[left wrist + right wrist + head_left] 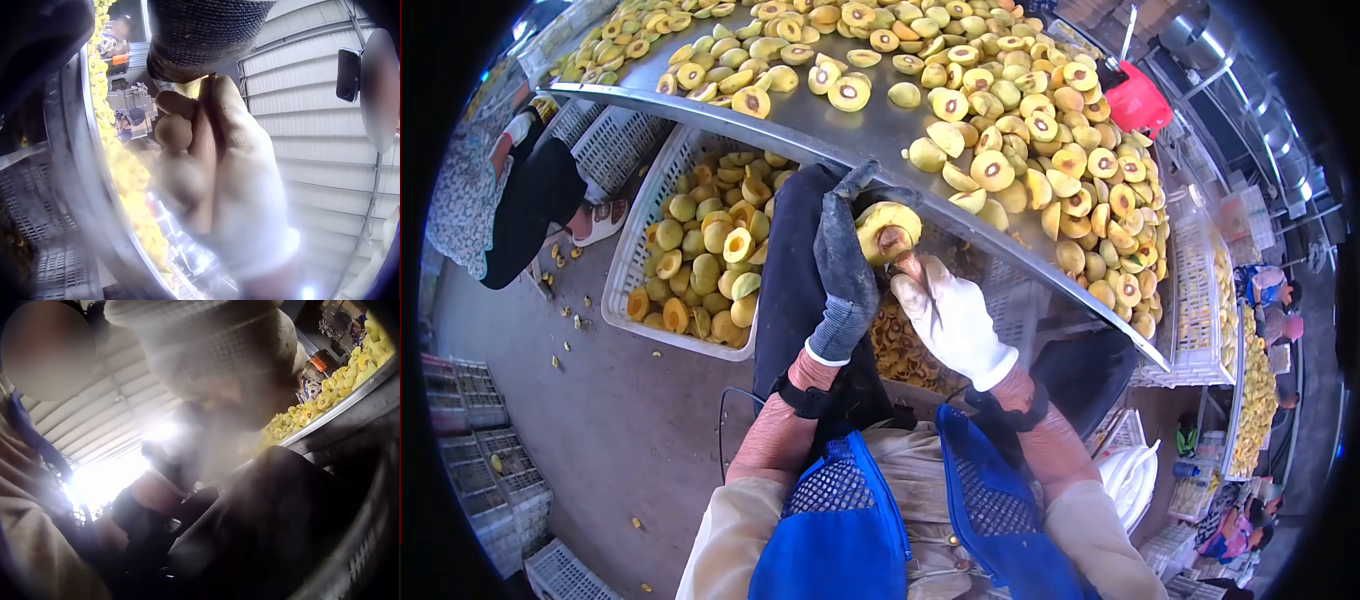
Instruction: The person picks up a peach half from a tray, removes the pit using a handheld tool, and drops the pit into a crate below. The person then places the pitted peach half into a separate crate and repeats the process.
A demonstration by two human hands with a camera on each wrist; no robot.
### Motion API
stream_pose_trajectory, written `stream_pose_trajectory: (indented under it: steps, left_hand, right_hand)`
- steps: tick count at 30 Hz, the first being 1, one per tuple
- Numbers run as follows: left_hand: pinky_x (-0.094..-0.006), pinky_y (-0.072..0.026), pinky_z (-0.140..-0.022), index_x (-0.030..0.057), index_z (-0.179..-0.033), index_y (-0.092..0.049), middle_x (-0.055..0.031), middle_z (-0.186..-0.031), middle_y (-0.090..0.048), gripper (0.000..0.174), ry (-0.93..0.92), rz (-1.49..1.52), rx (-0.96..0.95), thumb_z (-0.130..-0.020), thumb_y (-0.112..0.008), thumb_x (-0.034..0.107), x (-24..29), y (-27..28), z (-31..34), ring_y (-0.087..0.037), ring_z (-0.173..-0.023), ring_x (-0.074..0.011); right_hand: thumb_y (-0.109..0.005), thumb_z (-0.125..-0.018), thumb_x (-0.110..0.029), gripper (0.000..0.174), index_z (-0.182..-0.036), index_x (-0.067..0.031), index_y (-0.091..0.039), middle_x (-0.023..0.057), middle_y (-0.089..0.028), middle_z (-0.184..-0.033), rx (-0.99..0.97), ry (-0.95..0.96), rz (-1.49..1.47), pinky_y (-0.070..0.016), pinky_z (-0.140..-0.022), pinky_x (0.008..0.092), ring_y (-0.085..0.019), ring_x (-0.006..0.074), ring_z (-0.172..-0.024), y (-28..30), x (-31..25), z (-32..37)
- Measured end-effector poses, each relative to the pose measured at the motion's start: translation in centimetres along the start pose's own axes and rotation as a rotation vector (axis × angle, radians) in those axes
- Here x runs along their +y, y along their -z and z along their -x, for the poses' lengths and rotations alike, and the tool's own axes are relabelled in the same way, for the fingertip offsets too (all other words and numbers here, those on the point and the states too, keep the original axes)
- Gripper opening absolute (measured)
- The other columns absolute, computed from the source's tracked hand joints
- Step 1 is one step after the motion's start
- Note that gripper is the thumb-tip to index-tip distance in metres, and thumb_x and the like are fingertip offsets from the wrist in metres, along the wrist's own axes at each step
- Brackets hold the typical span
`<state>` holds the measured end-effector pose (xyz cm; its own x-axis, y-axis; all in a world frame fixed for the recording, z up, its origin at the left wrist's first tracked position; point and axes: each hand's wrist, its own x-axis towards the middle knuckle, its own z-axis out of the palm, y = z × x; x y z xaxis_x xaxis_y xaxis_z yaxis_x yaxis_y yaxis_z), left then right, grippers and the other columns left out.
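Note:
Over my lap, my left hand (845, 265), in a dark glove, grips a yellow peach half (882, 219) with its cut face and brown pit turned toward me. My right hand (948, 318) wears a white glove and holds a wooden-handled tool (205, 159). In the head view the tool's front end meets the pit area, and its tip is hidden there. The left wrist view shows the white fingers wrapped along the handle, close under the dark glove (203, 37). Blur hides the peach half in the right wrist view.
Peach halves (992, 170) are heaped on a metal table (840, 125), whose rim (1000, 242) curves just beyond my hands. A white crate (616, 290) of peach halves stands left of my legs. Pit scraps (905, 345) lie below my hands. Another person (495, 200) sits at left.

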<state>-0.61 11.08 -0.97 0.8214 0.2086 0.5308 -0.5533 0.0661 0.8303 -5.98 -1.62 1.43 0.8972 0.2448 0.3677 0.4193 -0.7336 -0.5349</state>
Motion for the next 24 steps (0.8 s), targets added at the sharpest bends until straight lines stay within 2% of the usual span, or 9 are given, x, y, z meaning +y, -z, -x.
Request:
stream_pose_trajectory:
  steps: [4,7,9,11,16,20,24]
  left_hand:
    - [-0.0335,-0.0419,-0.093,-0.0031,-0.126,-0.048,-0.0136,-0.117,-0.055,0.049,-0.038,-0.113,0.000,-0.088,-0.053,0.026,-0.4,-0.1,0.3,-0.054,-0.107,-0.0225]
    - [-0.0323,-0.0359,-0.100,-0.0020,-0.124,-0.050,-0.0129,-0.121,-0.055,0.042,-0.048,-0.141,0.011,-0.096,-0.036,0.025,0.1,-0.4,0.4,-0.051,-0.111,-0.0228]
    - [-0.0327,-0.0363,-0.100,-0.0019,-0.125,-0.050,-0.0134,-0.121,-0.055,0.042,0.023,0.060,0.044,-0.096,-0.036,0.025,-0.3,-0.7,0.5,-0.051,-0.112,-0.0234]
    - [-0.0332,-0.0366,-0.100,-0.0018,-0.125,-0.050,-0.0137,-0.121,-0.055,0.042,0.042,0.120,0.050,-0.097,-0.034,0.025,-0.3,-0.9,0.5,-0.051,-0.112,-0.0238]
    - [-0.0338,-0.0372,-0.100,-0.0016,-0.124,-0.051,-0.0131,-0.121,-0.055,0.043,-0.027,-0.110,0.016,-0.098,-0.031,0.026,0.9,-1.1,1.0,-0.051,-0.113,-0.0235]
    - [-0.0334,-0.0372,-0.100,-0.0014,-0.122,-0.052,-0.0126,-0.120,-0.056,0.042,0.060,0.097,0.077,-0.098,-0.031,0.026,-1.7,-2.1,1.4,-0.051,-0.112,-0.0228]
    - [-0.0331,-0.0369,-0.100,-0.0012,-0.121,-0.053,-0.0124,-0.119,-0.057,0.042,0.084,0.033,0.056,-0.098,-0.031,0.027,-0.3,-1.8,1.4,-0.052,-0.111,-0.0222]
  right_hand:
    - [-0.059,-0.090,-0.023,0.020,-0.086,-0.0053,-0.051,0.0145,-0.057,-0.062,0.083,-0.010,-0.019,-0.0465,-0.045,0.0388,-0.060,0.0339,-0.053,-0.2,-0.4,0.4]
    - [-0.059,-0.090,-0.024,0.020,-0.087,-0.0059,-0.051,0.0140,-0.055,-0.060,0.075,-0.021,-0.031,-0.0454,-0.044,0.0389,-0.060,0.0336,-0.052,-0.3,-0.3,0.5]
    - [-0.057,-0.091,-0.024,0.020,-0.088,-0.0062,-0.050,0.0142,-0.054,-0.059,0.061,-0.014,-0.025,-0.0447,-0.043,0.0389,-0.059,0.0339,-0.051,-0.4,-0.1,0.6]
    - [-0.055,-0.092,-0.027,0.022,-0.088,-0.0061,-0.049,0.0149,-0.053,-0.058,0.043,-0.023,-0.050,-0.0444,-0.044,0.0398,-0.059,0.0348,-0.052,-0.7,0.4,0.8]
    - [-0.049,-0.095,-0.033,0.029,-0.089,-0.0045,-0.049,0.0178,-0.053,-0.059,0.024,-0.079,-0.148,-0.0442,-0.046,0.0423,-0.059,0.0381,-0.056,-1.0,0.8,1.2]
    - [-0.050,-0.094,-0.033,0.031,-0.090,-0.0023,-0.049,0.0195,-0.054,-0.059,0.028,-0.125,-0.207,-0.0443,-0.046,0.0428,-0.059,0.0395,-0.056,-1.7,1.2,1.6]
    - [-0.053,-0.093,-0.027,0.027,-0.093,-0.0002,-0.049,0.0196,-0.053,-0.056,0.084,-0.111,-0.218,-0.0438,-0.043,0.0417,-0.059,0.0390,-0.053,-2.3,1.1,1.8]
